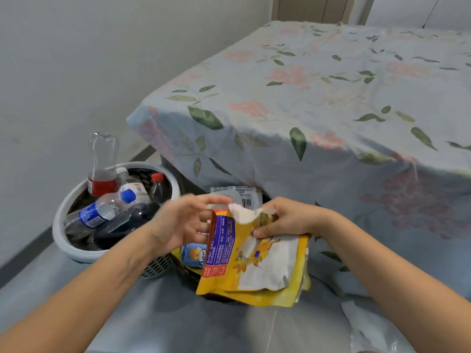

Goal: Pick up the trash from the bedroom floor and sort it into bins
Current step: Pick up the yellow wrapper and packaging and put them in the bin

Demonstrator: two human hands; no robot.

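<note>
My right hand point(283, 220) pinches the top of a bunch of yellow snack wrappers point(254, 266), with a white tissue scrap point(243, 214) sticking out above them. My left hand point(183, 220) is open, fingers spread, just left of the wrappers and touching their red-and-purple edge. The wrappers hang over a dark bin point(187, 275) that holds a blue packet point(195, 254) and a white barcode wrapper point(239, 194). To the left stands a white basket point(74, 250) filled with several plastic bottles point(107, 207).
A bed with a floral sheet point(318, 105) fills the right and back, its sheet hanging down beside the bins. A white wall runs along the left. A crumpled clear plastic piece point(367, 324) lies on the grey floor at lower right.
</note>
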